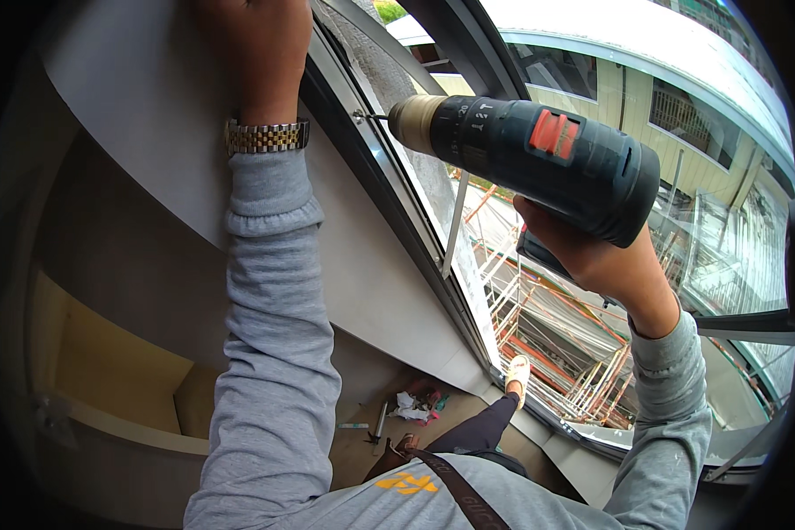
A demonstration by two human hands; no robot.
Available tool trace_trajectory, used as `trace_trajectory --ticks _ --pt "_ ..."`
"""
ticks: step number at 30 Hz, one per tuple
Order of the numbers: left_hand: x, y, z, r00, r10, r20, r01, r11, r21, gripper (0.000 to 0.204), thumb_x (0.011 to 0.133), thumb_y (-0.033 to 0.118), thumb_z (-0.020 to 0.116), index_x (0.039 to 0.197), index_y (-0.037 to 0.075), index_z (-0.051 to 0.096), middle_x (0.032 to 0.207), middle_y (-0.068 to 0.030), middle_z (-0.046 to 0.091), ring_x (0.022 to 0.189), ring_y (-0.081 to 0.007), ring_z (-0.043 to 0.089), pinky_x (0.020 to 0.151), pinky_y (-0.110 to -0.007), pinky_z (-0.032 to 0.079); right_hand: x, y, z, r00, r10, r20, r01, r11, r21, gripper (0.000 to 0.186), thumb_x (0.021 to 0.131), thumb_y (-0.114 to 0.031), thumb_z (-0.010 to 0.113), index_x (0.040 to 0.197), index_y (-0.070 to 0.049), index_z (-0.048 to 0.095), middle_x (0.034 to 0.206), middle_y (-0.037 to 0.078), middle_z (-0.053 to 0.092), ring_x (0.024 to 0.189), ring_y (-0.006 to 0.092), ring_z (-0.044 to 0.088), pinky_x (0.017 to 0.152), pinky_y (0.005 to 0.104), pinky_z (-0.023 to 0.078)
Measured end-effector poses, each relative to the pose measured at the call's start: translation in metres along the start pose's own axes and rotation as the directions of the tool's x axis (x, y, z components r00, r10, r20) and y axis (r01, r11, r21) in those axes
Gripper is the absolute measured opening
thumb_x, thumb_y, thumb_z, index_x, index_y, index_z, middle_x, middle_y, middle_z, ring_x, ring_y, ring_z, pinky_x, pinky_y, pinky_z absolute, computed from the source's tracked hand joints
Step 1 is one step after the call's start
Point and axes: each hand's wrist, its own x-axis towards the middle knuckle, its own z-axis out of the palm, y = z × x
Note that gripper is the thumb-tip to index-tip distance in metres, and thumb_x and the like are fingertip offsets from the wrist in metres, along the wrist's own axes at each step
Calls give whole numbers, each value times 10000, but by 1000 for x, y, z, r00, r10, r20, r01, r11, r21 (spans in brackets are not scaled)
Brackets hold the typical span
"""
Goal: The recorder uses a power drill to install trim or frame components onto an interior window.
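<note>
A dark cordless drill point(503, 141) with a red switch on top is gripped by my right hand point(592, 256), whose fingers wrap its handle. Its bit points left, with the tip at or very near a small screw point(359, 115) in the metal window frame point(402, 185); whether they touch is hard to tell. My left hand point(261, 44) reaches up against the pale grey panel beside the frame. The picture's upper edge cuts off its fingers. A gold and silver watch point(269, 137) is on that wrist.
Beyond the open window, scaffolding point(556, 353) stands far below, before a pale building point(623, 97). My foot point(518, 375) is by the sill. A hammer-like tool point(379, 424) and white crumpled plastic point(412, 406) lie on the floor. An open cabinet recess point(119, 362) is at lower left.
</note>
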Motion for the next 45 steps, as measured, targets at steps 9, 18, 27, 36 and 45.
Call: trace_trajectory --ticks 9,18,27,36,45 --pt "0 -8 6 994 -93 -62 92 996 -19 452 930 -49 463 1379 -93 471 1399 -232 541 1343 -315 498 1160 -391 345 0 7 2 1000 -10 -5 10 1000 19 374 740 -77 806 1095 -75 685 972 114 709 867 296 692 805 371 544" --pt "-1 -15 1 997 -65 -41 63 997 -48 456 921 -58 451 1374 -97 479 1400 -244 544 1331 -316 515 1155 -388 357 0 7 2 1000 -12 11 12 1000 -16 372 725 -93 811 1076 -77 689 984 111 707 872 313 686 807 382 542" --pt "-1 -8 2 995 -94 -36 93 996 -16 462 910 -63 447 1369 -103 482 1383 -243 557 1314 -306 529 1143 -385 367 -2 19 -7 996 -63 62 75 974 -212 403 675 -175 833 1052 -115 706 973 96 689 909 342 626 888 422 473" --pt "4 5 -4 983 -185 -16 186 980 77 452 921 -52 450 1369 -91 495 1373 -228 567 1308 -305 534 1137 -376 371 -3 15 -6 994 -50 98 62 991 -115 341 725 -123 817 1046 -86 706 948 97 712 846 314 681 793 395 529" --pt "-11 -9 14 990 -112 -87 111 994 -14 455 927 -46 451 1379 -82 490 1378 -223 566 1312 -302 529 1143 -375 364 5 -11 -3 844 517 143 -536 827 173 258 790 -104 796 1030 -66 707 882 93 727 783 247 704 733 345 547"
